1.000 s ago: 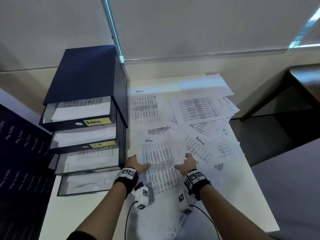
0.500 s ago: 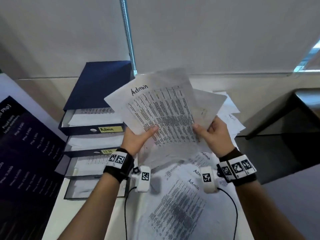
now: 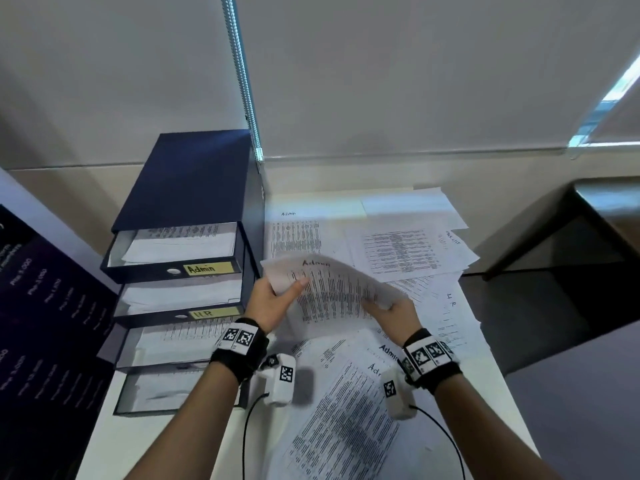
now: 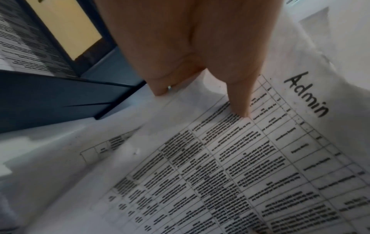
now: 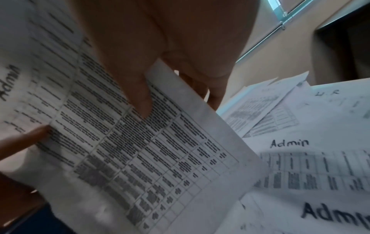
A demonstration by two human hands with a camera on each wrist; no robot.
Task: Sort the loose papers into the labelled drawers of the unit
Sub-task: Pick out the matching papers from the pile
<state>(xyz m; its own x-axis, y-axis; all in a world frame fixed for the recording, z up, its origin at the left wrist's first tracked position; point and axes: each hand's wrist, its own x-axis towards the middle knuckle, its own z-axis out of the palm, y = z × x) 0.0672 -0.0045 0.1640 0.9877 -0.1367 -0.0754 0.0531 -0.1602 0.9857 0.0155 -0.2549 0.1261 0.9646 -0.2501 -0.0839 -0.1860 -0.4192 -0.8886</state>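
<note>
While both hands lift it above the counter (image 3: 498,393), Admin sheet (image 3: 332,299) bowed, left grip (image 3: 273,303) pinching its left edge, right grip (image 3: 394,313) pinching its right, beside the drawer unit (image 3: 187,188), Admin drawer (image 3: 173,268) open.

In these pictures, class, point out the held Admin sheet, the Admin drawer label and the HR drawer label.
held Admin sheet (image 3: 332,299): head view, on its printed table.
Admin drawer label (image 3: 207,268): head view, on the yellow strip.
HR drawer label (image 3: 214,312): head view, on the yellow strip.
</note>
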